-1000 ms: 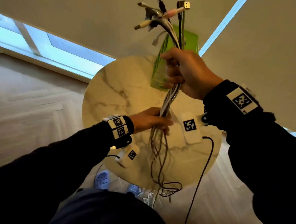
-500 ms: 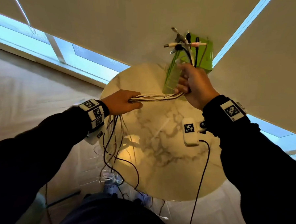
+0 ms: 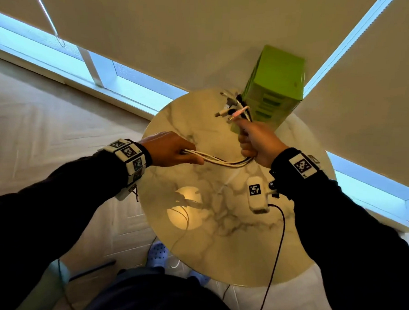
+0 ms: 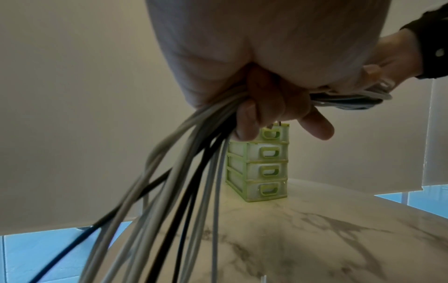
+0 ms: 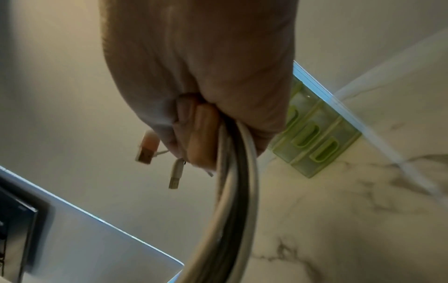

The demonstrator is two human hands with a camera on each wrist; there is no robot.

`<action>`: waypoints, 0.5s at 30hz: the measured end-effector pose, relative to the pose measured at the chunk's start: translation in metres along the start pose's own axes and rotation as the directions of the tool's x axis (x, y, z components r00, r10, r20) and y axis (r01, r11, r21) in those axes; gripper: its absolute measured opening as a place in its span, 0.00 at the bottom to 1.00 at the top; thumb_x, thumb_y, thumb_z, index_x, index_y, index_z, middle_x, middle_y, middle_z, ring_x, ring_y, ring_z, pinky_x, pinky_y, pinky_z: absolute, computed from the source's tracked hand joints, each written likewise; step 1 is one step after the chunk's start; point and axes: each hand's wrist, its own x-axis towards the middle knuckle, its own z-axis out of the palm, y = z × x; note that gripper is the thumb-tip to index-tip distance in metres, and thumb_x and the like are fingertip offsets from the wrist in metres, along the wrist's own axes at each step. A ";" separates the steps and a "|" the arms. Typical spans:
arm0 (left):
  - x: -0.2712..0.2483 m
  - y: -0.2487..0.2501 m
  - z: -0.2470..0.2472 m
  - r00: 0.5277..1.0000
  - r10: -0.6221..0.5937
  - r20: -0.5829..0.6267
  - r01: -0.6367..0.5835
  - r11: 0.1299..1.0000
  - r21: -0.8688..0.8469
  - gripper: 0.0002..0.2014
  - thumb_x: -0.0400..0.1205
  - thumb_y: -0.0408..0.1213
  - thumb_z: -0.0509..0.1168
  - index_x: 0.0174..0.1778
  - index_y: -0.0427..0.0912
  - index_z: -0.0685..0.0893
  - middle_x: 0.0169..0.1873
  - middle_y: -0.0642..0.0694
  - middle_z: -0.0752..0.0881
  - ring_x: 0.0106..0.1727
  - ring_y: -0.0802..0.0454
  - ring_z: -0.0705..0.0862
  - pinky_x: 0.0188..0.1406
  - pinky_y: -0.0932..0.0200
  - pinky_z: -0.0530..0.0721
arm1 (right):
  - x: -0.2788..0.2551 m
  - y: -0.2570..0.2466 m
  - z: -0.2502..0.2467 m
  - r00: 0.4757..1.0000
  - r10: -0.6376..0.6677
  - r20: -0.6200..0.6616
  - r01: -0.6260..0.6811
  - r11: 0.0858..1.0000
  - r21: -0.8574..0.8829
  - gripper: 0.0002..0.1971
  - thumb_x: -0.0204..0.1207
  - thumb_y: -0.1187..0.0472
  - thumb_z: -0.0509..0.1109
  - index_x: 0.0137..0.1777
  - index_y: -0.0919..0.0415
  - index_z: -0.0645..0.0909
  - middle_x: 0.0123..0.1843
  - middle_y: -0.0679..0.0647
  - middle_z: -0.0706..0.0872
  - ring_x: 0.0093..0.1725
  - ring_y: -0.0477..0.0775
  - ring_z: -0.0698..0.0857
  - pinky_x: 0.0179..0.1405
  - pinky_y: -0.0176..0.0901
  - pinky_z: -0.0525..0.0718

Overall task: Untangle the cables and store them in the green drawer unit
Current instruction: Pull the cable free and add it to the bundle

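Fingers (image 4: 247, 122) of the left hand (image 3: 168, 148) are curling round the cables (image 3: 222, 160), gripping the bundle partway along its length, while the right hand (image 3: 258, 143) is wrapping its own fingers (image 5: 203, 134) round the same bundle just below the plugs (image 3: 234, 107). Between the two fists a short run of white and dark cords is sagging in a shallow arc above the tabletop (image 3: 218, 226). Holding the plug ends gathered in one hand and the cords in the other is probably meant to keep every cable lined up, so the left hand can comb loops and crossings down toward the free tails; this is a judgement, not something shown. In the left wrist view the loose lengths are fanning out below the fist and dropping past the edge of the tabletop, where their ends are passing out of sight.

At the far side of the tabletop, the green drawer unit (image 4: 261, 164) is standing upright, just beyond the right hand. Its drawers are looking pushed in, their translucent fronts are showing nothing clearly inside, and none of the cables is stored yet. Whether the topmost drawer is holding anything is impossible to tell, since the fingers are partly covering it.
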 end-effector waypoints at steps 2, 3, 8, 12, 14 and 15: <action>0.006 0.000 0.001 1.000 0.025 -0.004 -0.025 0.999 0.027 0.21 0.73 0.75 0.58 0.34 0.63 0.83 0.24 0.59 0.80 0.28 0.60 0.76 0.31 0.57 0.70 | -0.004 0.007 0.003 0.999 -0.006 0.039 0.007 0.999 -0.034 0.16 0.81 0.46 0.71 0.38 0.56 0.76 0.25 0.53 0.69 0.21 0.52 0.68 0.21 0.40 0.71; 0.011 0.001 0.002 0.999 0.040 0.001 -0.040 0.998 0.054 0.25 0.73 0.75 0.57 0.38 0.59 0.86 0.27 0.58 0.82 0.29 0.59 0.77 0.32 0.57 0.72 | -0.005 0.011 0.003 0.998 -0.018 0.057 0.021 0.999 -0.051 0.14 0.80 0.45 0.71 0.46 0.57 0.82 0.28 0.56 0.78 0.27 0.56 0.79 0.28 0.47 0.83; 0.034 0.008 0.008 0.995 0.090 0.050 -0.099 0.973 0.208 0.24 0.80 0.65 0.61 0.55 0.51 0.89 0.47 0.49 0.91 0.45 0.49 0.85 0.44 0.57 0.76 | -0.006 0.032 0.004 0.982 0.062 0.179 -0.044 0.994 -0.103 0.14 0.81 0.37 0.64 0.56 0.40 0.86 0.57 0.59 0.91 0.57 0.67 0.89 0.57 0.66 0.85; 0.048 0.017 0.011 0.997 0.029 0.070 -0.043 0.976 0.214 0.22 0.80 0.64 0.66 0.54 0.48 0.88 0.49 0.45 0.90 0.45 0.48 0.82 0.47 0.51 0.81 | -0.008 0.049 0.012 0.948 0.119 0.294 -0.114 0.993 -0.034 0.17 0.83 0.38 0.61 0.64 0.43 0.80 0.62 0.67 0.87 0.53 0.72 0.86 0.49 0.61 0.86; 0.053 0.020 0.011 0.996 0.012 0.085 -0.031 0.975 0.220 0.23 0.80 0.64 0.66 0.54 0.47 0.87 0.50 0.44 0.89 0.46 0.46 0.83 0.50 0.48 0.83 | -0.010 0.057 0.016 0.925 0.114 0.362 -0.120 0.993 -0.005 0.21 0.84 0.38 0.59 0.69 0.49 0.77 0.63 0.73 0.85 0.54 0.74 0.87 0.47 0.61 0.88; 0.053 0.021 0.011 0.996 0.020 0.092 -0.039 0.978 0.205 0.23 0.80 0.63 0.66 0.55 0.46 0.87 0.50 0.44 0.89 0.47 0.45 0.83 0.51 0.48 0.83 | -0.011 0.060 0.018 0.918 0.116 0.380 -0.120 0.993 -0.013 0.23 0.85 0.38 0.58 0.70 0.52 0.77 0.62 0.73 0.85 0.52 0.73 0.88 0.45 0.59 0.89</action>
